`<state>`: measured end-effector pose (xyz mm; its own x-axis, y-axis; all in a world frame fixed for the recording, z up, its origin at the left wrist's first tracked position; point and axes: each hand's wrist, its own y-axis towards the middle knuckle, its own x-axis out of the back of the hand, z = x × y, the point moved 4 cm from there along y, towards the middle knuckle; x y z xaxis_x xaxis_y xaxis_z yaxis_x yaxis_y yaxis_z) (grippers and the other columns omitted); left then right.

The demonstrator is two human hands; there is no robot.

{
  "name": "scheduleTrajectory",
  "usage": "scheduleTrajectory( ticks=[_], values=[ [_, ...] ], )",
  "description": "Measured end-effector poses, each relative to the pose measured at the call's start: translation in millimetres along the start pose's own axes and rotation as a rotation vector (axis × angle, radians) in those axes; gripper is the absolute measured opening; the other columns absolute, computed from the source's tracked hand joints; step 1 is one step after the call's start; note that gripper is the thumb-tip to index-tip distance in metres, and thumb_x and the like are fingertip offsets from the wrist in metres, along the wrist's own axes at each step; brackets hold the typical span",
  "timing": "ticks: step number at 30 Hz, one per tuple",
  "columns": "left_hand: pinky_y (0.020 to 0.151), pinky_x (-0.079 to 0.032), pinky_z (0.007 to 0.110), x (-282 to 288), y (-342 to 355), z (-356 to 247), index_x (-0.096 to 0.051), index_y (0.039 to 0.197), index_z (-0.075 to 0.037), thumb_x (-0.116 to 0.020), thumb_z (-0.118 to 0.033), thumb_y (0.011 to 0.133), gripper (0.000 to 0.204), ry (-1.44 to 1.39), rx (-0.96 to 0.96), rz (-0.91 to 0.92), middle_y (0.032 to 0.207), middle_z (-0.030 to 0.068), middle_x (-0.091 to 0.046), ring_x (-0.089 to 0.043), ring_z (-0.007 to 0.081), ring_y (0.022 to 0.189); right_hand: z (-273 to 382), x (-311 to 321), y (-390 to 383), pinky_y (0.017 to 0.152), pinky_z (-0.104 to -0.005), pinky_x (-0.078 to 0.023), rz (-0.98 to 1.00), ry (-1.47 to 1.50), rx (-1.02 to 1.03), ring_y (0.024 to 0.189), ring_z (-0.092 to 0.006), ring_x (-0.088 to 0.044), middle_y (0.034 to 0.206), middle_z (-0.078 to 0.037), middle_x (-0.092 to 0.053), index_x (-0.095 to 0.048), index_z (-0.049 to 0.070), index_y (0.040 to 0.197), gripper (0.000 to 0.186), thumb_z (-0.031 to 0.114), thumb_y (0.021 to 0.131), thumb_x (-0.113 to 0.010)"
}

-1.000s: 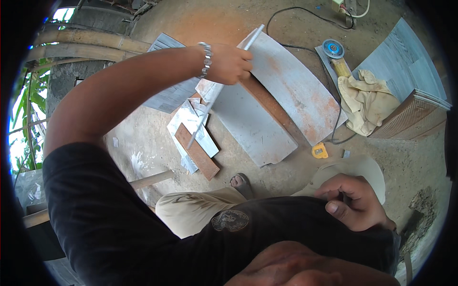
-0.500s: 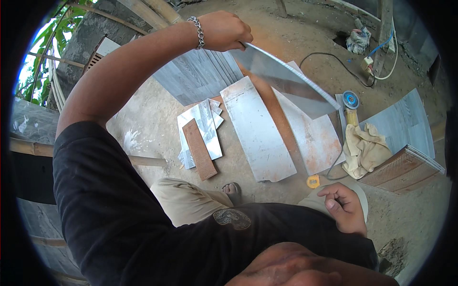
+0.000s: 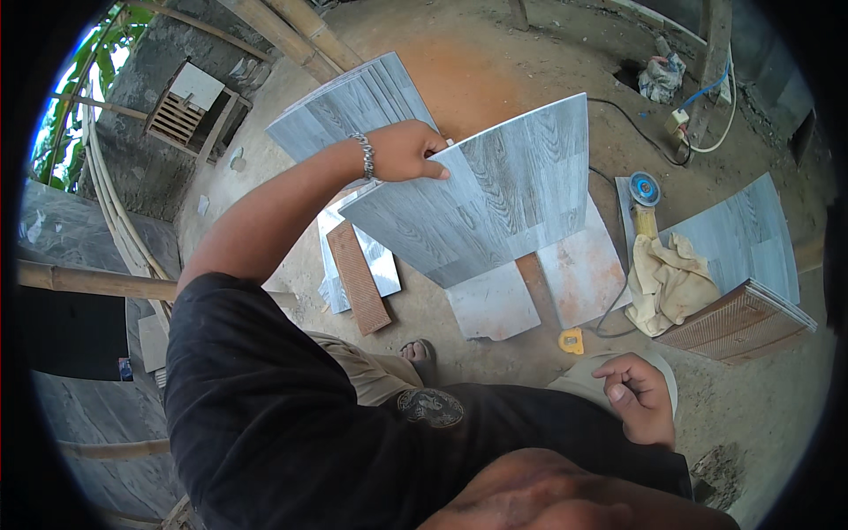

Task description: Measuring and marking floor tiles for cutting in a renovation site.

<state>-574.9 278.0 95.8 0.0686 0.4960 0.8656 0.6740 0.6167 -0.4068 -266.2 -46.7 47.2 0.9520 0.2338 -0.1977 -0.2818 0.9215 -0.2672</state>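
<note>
Our left hand [image 3: 405, 152] is gripping a grey wood-grain tile [image 3: 508, 181] by its upper-left edge, thumb pressing the patterned face, probably because a rim is easier to pinch than a broad sheet. The tile is tilting above the floor [image 3: 495, 358], its lower corner overlapping a pale slab [image 3: 495, 305] in our view; we cannot tell whether they are touching. Our right hand [image 3: 638, 399] is curling loosely beside the right knee, holding nothing visible; we cannot tell how fully it is closing. Beyond the held tile's left corner, a brown ribbed strip [image 3: 358, 278] is lying across pale offcuts [image 3: 386, 269]. A yellow tape measure [image 3: 571, 341] is sitting near the slabs' lower edges, seemingly for easy reach. Farther right, a grinder [image 3: 646, 196] is resting with a cream cloth [image 3: 673, 283] bunching against it, perhaps just set aside.
</note>
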Motion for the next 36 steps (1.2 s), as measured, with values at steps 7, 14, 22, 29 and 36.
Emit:
scheduleTrajectory(
  ticks=[7, 14, 22, 29, 36],
  values=[
    [0.097, -0.05, 0.042, -36, 45, 95, -0.071, 0.117, 0.001, -0.059, -0.051, 0.095, 0.058, 0.0, 0.36, -0.371, 0.112, 0.0247, -0.071, -0.067, 0.037, 0.11, -1, -4, -2, 0.068, -0.0216, -0.035, -0.033, -0.011, -0.004, 0.072, -0.0043, -0.044, 0.079, 0.004, -0.051, -0.064, 0.0, 0.112, 0.023, 0.018, 0.099, -0.062],
    [0.099, -0.049, 0.048, -92, 122, 193, -0.072, 0.123, -0.011, -0.031, -0.068, 0.098, 0.074, -0.111, 0.814, -0.681, 0.119, 0.0202, -0.071, -0.065, 0.0369, 0.115, 6, -12, -19, 0.071, -0.0222, -0.037, -0.048, -0.024, 0.003, 0.074, -0.0052, -0.045, 0.08, 0.004, -0.051, -0.064, 0.0, 0.115, 0.023, 0.017, 0.099, -0.063],
    [0.098, -0.05, 0.048, -166, 114, 239, -0.071, 0.121, -0.009, -0.037, -0.065, 0.098, 0.07, -0.038, 0.837, -0.558, 0.117, 0.0215, -0.07, -0.065, 0.0401, 0.113, 3, -6, -30, 0.075, -0.0251, -0.04, -0.13, -0.069, -0.13, 0.077, -0.0088, -0.049, 0.081, 0.0, -0.055, -0.065, 0.0, 0.115, 0.023, 0.015, 0.098, -0.065],
    [0.089, -0.053, 0.049, -164, 70, 230, -0.071, 0.115, 0.0, -0.043, -0.068, 0.095, 0.077, -0.061, 0.692, -0.662, 0.1, 0.0276, -0.072, -0.068, 0.0444, 0.099, 4, -3, -6, 0.074, -0.0252, -0.041, -0.155, -0.097, -0.146, 0.076, -0.009, -0.049, 0.083, 0.0, -0.055, -0.066, -0.001, 0.114, 0.027, 0.02, 0.097, -0.067],
    [0.088, -0.055, 0.046, -174, 102, 210, -0.074, 0.115, -0.003, -0.046, -0.076, 0.09, 0.082, 0.047, 0.675, -0.559, 0.1, 0.0248, -0.073, -0.071, 0.0397, 0.098, 1, -2, -3, 0.073, -0.025, -0.04, -0.18, -0.076, -0.215, 0.076, -0.009, -0.049, 0.083, -0.001, -0.055, -0.066, -0.001, 0.114, 0.028, 0.02, 0.096, -0.067]
  ],
)
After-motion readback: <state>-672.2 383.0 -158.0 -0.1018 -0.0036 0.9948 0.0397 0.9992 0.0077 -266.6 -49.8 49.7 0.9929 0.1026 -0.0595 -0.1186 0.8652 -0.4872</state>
